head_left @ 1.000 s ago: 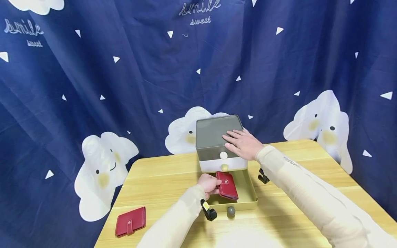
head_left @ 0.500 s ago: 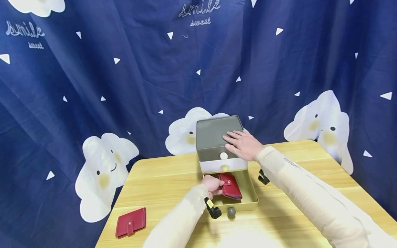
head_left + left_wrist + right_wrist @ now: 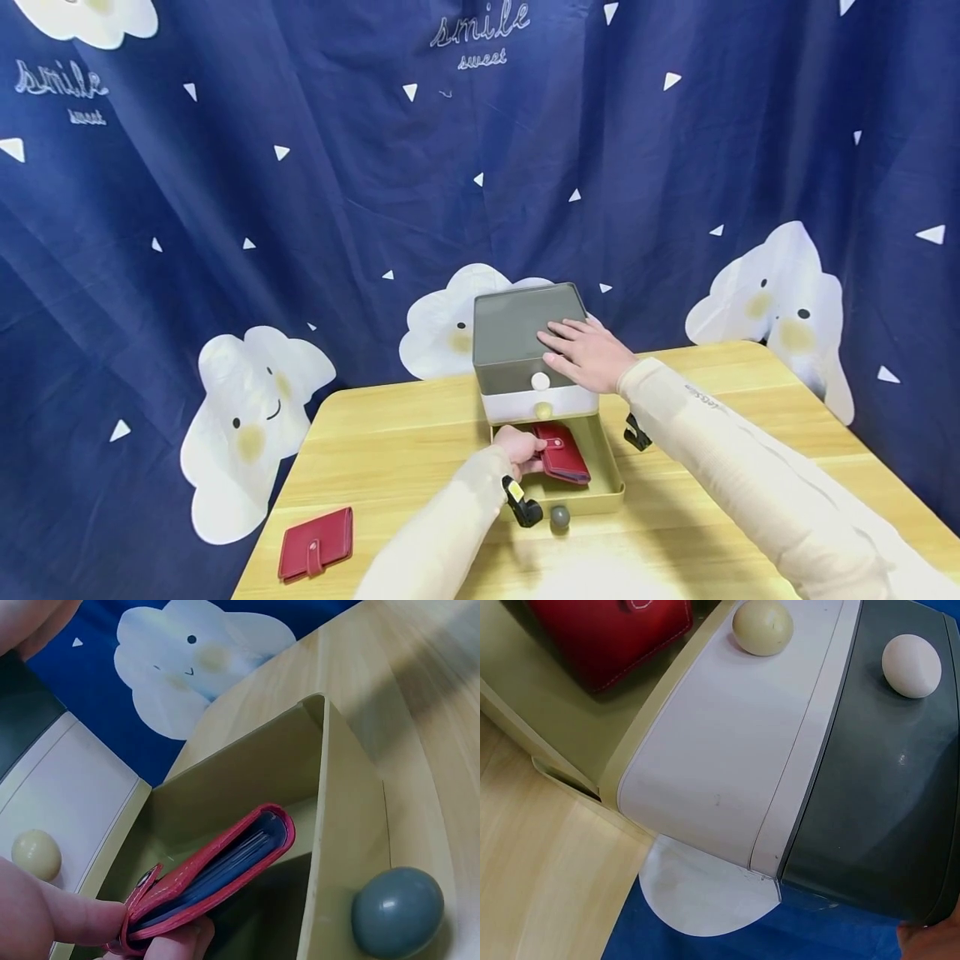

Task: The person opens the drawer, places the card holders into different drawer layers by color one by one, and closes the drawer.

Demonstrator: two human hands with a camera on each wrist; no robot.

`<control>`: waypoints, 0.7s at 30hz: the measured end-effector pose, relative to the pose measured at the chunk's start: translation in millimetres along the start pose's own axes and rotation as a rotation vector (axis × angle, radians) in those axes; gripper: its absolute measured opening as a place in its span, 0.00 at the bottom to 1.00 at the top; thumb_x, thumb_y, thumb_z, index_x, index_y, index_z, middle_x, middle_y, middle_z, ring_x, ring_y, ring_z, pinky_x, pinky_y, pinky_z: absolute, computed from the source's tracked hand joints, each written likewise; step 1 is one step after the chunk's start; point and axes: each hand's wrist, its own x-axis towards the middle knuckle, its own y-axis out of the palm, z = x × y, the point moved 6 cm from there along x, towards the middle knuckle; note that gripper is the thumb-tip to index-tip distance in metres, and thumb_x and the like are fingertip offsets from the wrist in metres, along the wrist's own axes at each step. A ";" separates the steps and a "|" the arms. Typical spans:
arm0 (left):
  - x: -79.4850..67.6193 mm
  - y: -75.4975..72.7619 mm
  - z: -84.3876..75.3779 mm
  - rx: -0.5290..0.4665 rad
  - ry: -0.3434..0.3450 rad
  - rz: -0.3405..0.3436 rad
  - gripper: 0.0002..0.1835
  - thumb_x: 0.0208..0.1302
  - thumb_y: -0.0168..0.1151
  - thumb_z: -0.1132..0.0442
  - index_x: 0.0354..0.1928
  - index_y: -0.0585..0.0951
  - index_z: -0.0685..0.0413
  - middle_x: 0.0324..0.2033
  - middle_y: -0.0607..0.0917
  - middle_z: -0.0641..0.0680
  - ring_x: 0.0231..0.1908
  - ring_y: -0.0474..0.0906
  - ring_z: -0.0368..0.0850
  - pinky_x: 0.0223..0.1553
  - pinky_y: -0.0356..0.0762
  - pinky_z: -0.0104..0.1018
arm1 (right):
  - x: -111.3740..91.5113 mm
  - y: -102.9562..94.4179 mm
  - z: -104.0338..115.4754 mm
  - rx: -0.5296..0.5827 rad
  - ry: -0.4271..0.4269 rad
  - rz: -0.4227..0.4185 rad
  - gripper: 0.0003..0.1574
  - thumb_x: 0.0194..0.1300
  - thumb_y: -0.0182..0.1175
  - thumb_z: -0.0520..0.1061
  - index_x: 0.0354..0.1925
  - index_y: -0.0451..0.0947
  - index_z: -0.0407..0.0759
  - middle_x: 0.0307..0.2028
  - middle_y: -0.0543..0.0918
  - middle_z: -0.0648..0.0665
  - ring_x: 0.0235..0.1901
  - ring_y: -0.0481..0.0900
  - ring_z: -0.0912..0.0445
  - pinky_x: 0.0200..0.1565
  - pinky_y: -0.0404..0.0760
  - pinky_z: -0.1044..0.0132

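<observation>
My left hand point(image 3: 519, 450) pinches a red snap-strap wallet point(image 3: 564, 457) by its strap side, thumb above and fingers below. That wallet is held at a tilt inside the pulled-out olive bottom drawer point(image 3: 592, 503); in the left wrist view its open edge shows dark inner leaves. Flat on the grey top of the small drawer box point(image 3: 510, 321) rests my right hand point(image 3: 588, 357), fingers straight and spread. Only a bit of that hand point(image 3: 934, 941) appears in the right wrist view. A second red wallet point(image 3: 317, 546) lies on the table at the left.
The box has a grey upper drawer with a white knob point(image 3: 540, 381) and a white middle drawer with a cream knob point(image 3: 543, 410), both pushed in. A grey knob point(image 3: 559, 517) sticks out from the bottom drawer's front. Behind the wooden table point(image 3: 405, 425) hangs a blue curtain point(image 3: 337, 167).
My left hand has moved a little to the right with the wallet, farther over the drawer. My right hand stays on the box top.
</observation>
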 end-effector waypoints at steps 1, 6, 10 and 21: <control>1.6 1.1 0.5 -0.016 -0.003 0.007 0.11 0.60 0.57 0.78 0.44 0.73 0.77 0.32 0.82 0.64 0.32 0.86 0.56 0.33 0.84 0.38 | -0.7 -0.3 0.2 0.002 0.000 -0.004 0.34 0.74 0.40 0.65 0.68 0.67 0.51 0.67 0.67 0.42 0.68 0.59 0.41 0.68 0.52 0.41; 18.6 2.4 9.0 -0.098 -0.026 0.000 0.12 0.60 0.58 0.78 0.45 0.73 0.78 0.32 0.84 0.66 0.34 0.86 0.57 0.35 0.84 0.40 | -1.2 0.2 -0.3 -0.003 -0.007 -0.025 0.34 0.74 0.40 0.64 0.68 0.68 0.50 0.67 0.68 0.41 0.68 0.60 0.41 0.67 0.53 0.41; 30.6 0.2 15.6 -0.133 -0.034 -0.030 0.11 0.61 0.57 0.78 0.44 0.74 0.78 0.31 0.85 0.66 0.35 0.85 0.57 0.36 0.84 0.40 | -0.8 1.7 -1.0 -0.004 -0.013 -0.026 0.34 0.74 0.39 0.64 0.68 0.67 0.50 0.67 0.68 0.41 0.68 0.60 0.41 0.67 0.54 0.41; 33.0 4.1 19.3 -0.123 -0.040 -0.026 0.09 0.61 0.58 0.76 0.42 0.78 0.77 0.28 0.85 0.64 0.31 0.86 0.53 0.34 0.84 0.40 | -0.5 2.4 -0.3 0.000 -0.008 -0.030 0.34 0.74 0.41 0.64 0.68 0.67 0.50 0.67 0.68 0.41 0.68 0.60 0.41 0.67 0.53 0.42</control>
